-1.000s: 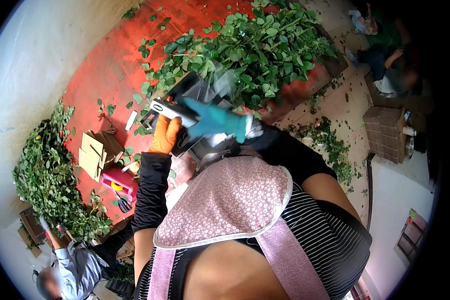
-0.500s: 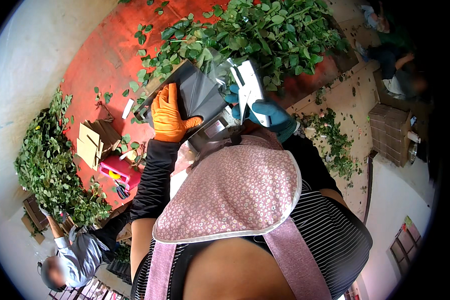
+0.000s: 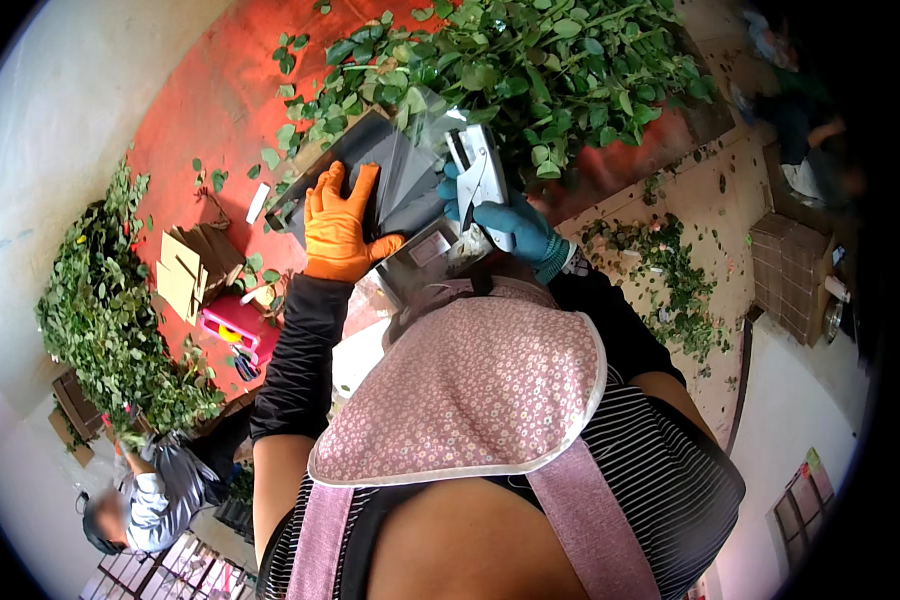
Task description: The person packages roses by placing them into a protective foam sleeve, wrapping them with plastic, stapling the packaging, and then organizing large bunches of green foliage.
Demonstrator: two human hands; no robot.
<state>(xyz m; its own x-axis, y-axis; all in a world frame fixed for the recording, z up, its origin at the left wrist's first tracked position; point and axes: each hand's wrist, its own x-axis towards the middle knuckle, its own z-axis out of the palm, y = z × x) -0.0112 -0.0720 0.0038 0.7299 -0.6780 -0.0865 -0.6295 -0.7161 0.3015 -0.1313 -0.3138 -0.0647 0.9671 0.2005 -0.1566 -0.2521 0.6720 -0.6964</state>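
My left hand (image 3: pixel 337 235), in an orange glove, lies flat with fingers spread on dark wrapping (image 3: pixel 375 150) in a shallow frame or tray on the red table. Clear plastic film (image 3: pixel 425 118) stands up from the wrapping's far right side. In a teal glove, my right hand (image 3: pixel 525 228) is closed round a white plier stapler (image 3: pixel 482 178). The stapler's jaws point away from me, beside the film. Whether they touch the film I cannot tell. A labelled metal part (image 3: pixel 420 255) sits at the near side of the wrapping.
Leafy stems (image 3: pixel 550 70) are heaped at the far side, with another heap (image 3: pixel 95 300) at the left. Cardboard pieces (image 3: pixel 185 275) and a pink holder (image 3: pixel 240 325) with scissors stand on the red table (image 3: pixel 185 120). A co-worker (image 3: pixel 155 500) is at lower left. Brown boxes (image 3: pixel 788 262) stand at right.
My right hand and the stapler have shifted slightly left, closer to the wrapping. My left hand stays on the wrapping, with its fingers a little further apart.
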